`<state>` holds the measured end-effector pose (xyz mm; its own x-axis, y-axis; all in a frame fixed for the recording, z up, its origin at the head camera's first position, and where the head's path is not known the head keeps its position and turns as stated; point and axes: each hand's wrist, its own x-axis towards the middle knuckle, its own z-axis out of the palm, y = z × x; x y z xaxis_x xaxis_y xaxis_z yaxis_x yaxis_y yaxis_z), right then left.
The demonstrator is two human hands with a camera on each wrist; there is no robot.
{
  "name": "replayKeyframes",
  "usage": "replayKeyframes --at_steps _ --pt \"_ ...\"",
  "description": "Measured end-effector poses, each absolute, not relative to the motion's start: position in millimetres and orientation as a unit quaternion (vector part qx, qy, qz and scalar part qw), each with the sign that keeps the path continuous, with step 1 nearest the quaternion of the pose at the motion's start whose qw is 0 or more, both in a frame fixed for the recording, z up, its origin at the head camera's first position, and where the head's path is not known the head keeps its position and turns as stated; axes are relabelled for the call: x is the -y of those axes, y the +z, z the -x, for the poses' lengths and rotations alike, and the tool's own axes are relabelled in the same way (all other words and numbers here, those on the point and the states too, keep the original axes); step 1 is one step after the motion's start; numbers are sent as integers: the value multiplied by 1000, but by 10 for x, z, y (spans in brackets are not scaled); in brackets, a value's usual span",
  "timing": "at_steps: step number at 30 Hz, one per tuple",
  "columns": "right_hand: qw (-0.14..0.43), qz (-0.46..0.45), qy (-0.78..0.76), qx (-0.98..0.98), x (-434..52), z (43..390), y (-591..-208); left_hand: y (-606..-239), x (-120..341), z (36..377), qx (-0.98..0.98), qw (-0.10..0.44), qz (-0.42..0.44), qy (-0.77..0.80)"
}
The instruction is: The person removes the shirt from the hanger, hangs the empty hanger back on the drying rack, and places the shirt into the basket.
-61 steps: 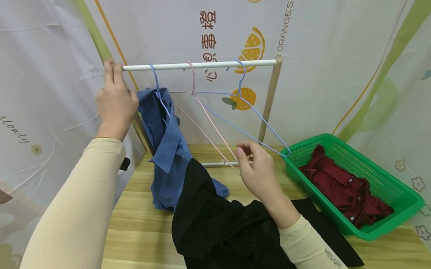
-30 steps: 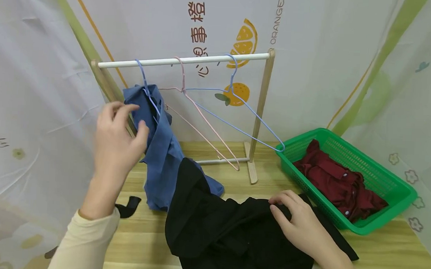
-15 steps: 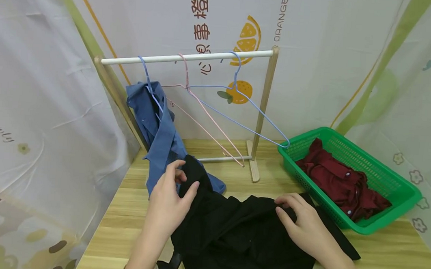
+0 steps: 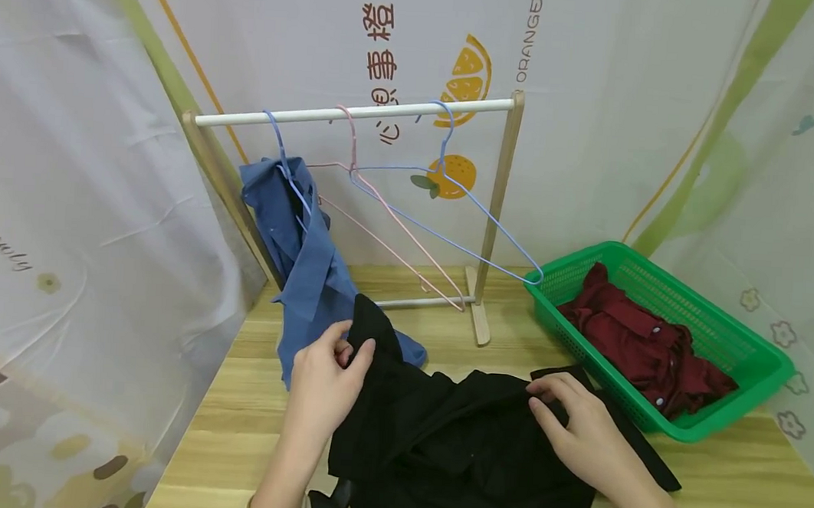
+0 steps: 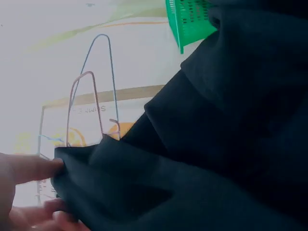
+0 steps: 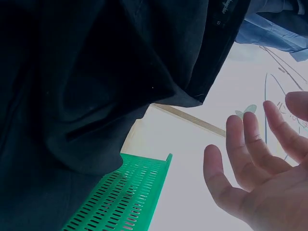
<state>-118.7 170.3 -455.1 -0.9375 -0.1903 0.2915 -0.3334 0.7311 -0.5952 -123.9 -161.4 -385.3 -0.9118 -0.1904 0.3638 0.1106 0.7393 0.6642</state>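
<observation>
Low in the middle of the head view, a black garment [image 4: 452, 440] lies rumpled on the wooden surface [image 4: 246, 430]. The left hand [image 4: 324, 388] pinches the garment's raised left corner between thumb and fingers, a narrow grip on the cloth; the left wrist view shows the fingers [image 5: 29, 168] at that corner. The right hand [image 4: 577, 432] rests on the garment's right part with fingers loosely spread, gripping nothing. Just behind the left hand, a blue shirt [image 4: 303, 256] hangs from a hanger and trails onto the surface. At right centre stands a green basket [image 4: 752, 395] holding a dark red shirt [image 4: 637, 343]. Farther back, the drying rack [image 4: 499, 213] carries a pink hanger [image 4: 394, 238] and a blue hanger [image 4: 478, 219] on its white rail.
</observation>
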Motion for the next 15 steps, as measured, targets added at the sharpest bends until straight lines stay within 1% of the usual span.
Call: replayKeyframes --at_steps 2,5,7,9,11,15 --pt "100 -139 338 926 -1715 1183 -4566 -3893 1590 1234 906 252 16 -339" --pt "94 -137 336 927 -1729 1181 -4591 -3974 1522 1204 895 320 97 -294" --pt "96 -136 333 928 -1737 1182 -4604 -4035 1454 1176 891 338 152 -261" --pt "98 -137 334 927 -1748 1183 -4613 -4095 1385 1148 893 327 193 -241" --pt "101 -138 333 927 -1760 1185 -4617 -4154 1326 1117 901 300 218 -224" --pt "94 -140 321 932 -1811 1196 -4629 -4265 1269 1066 926 219 236 -197"
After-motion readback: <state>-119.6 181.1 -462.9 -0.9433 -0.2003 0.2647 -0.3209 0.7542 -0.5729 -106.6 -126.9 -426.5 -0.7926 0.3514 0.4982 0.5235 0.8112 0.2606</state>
